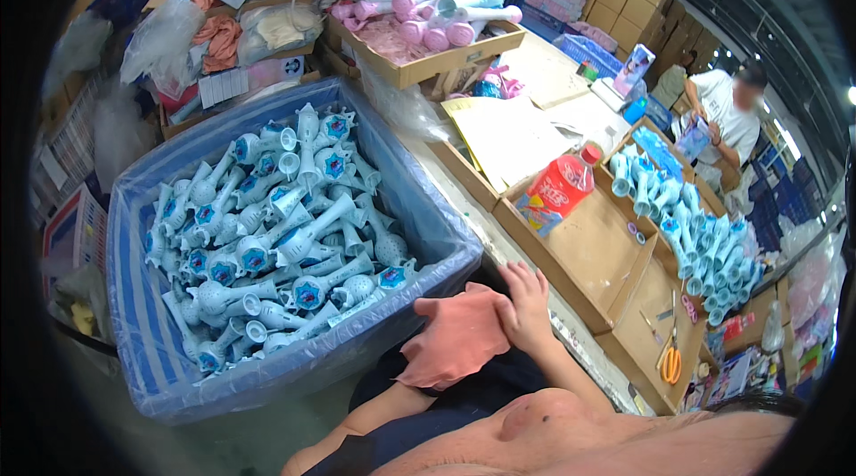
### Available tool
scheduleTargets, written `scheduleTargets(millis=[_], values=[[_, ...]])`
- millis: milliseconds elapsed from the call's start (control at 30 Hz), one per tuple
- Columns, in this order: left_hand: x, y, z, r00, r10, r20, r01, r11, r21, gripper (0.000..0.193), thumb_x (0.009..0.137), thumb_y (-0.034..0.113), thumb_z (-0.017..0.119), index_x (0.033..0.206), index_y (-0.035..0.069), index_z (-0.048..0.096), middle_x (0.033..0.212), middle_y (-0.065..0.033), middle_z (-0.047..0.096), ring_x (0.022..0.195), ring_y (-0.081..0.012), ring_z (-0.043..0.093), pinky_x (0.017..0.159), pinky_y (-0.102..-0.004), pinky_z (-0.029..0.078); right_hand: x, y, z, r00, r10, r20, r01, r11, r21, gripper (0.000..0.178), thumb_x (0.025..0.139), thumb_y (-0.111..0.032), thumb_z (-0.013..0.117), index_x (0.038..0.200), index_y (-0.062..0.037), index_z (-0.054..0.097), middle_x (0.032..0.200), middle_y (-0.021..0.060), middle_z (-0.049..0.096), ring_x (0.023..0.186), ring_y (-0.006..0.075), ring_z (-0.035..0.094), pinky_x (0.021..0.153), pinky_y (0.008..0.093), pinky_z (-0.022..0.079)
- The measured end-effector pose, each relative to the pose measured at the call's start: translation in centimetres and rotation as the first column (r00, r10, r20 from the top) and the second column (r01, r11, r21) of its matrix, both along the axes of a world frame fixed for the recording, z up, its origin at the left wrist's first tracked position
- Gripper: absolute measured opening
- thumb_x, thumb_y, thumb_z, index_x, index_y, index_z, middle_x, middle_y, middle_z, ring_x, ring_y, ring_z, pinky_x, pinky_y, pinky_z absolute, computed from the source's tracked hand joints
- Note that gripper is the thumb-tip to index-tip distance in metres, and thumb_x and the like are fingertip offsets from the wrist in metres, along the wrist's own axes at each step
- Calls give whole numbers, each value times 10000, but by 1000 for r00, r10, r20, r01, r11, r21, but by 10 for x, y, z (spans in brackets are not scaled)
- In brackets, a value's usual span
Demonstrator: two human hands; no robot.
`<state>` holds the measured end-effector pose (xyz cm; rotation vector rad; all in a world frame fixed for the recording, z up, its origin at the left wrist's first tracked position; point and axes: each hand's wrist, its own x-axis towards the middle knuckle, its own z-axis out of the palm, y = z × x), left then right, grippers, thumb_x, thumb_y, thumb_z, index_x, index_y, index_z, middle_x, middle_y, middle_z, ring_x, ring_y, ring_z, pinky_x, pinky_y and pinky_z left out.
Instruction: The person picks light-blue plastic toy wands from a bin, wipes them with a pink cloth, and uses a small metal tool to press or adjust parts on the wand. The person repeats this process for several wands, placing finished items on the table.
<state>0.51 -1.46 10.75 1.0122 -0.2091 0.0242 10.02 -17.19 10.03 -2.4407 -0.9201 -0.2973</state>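
A salmon-pink cloth [453,339] covers my left hand, hiding its fingers; only the wrist [412,398] shows below it. I cannot tell whether this is a glove or a loose rag. My right hand [528,305] is bare beside it, fingers stretched out and apart, with the thumb side touching the cloth's right edge. Both hands are in front of my body, between the blue bin [294,391] and the table edge [571,333]. Light-blue plastic trumpet-shaped pieces [312,235] with star-shaped blue emblems are heaped in the bin.
Cardboard trays [580,275] line the table, holding a red-labelled bottle [557,193], orange-handled scissors [670,360] and more light-blue pieces [704,244]. Behind stands a box of pink pieces [437,17]. Across the table a person [727,115] handles a package.
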Motion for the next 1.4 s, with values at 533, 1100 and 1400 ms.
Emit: scheduleTargets(millis=[533, 1100, 1400], values=[[-15, 50, 69, 853, 17, 522, -502, 306, 809, 120, 831, 93, 710, 877, 91, 599, 828, -28, 653, 792, -204, 648, 673, -334, 506, 227, -11, 7, 926, 7, -377, 306, 569, 763, 985, 756, -252, 935, 1497, -10, 334, 1415, 156, 519, 1284, 235, 550, 1067, 409, 478], [20, -44, 46, 868, 246, 430, -469, 125, 874, 171, 822, 215, 691, 881, 61, 646, 779, -77, 633, 780, -239, 655, 714, -339, 523, 81, -78, 93, 302, 503, 810, -91, 861, -501, 528, 856, -218, 705, 1331, -405, 568, 1436, -52, 558, 1350, 156, 504, 1241, 562, 160], [12, -36, -20, 933, -340, 116, 270, 450, -851, 423, 961, 329, 617, 1311, 101, 548, 1299, -65, 571, 1244, -259, 542, 1112, -433, 417, 82, -36, 105, 300, 450, 841, -23, 885, -465, 530, 844, -188, 683, 1330, -358, 557, 1493, -68, 534, 1388, 133, 484, 1215, 546, 207]])
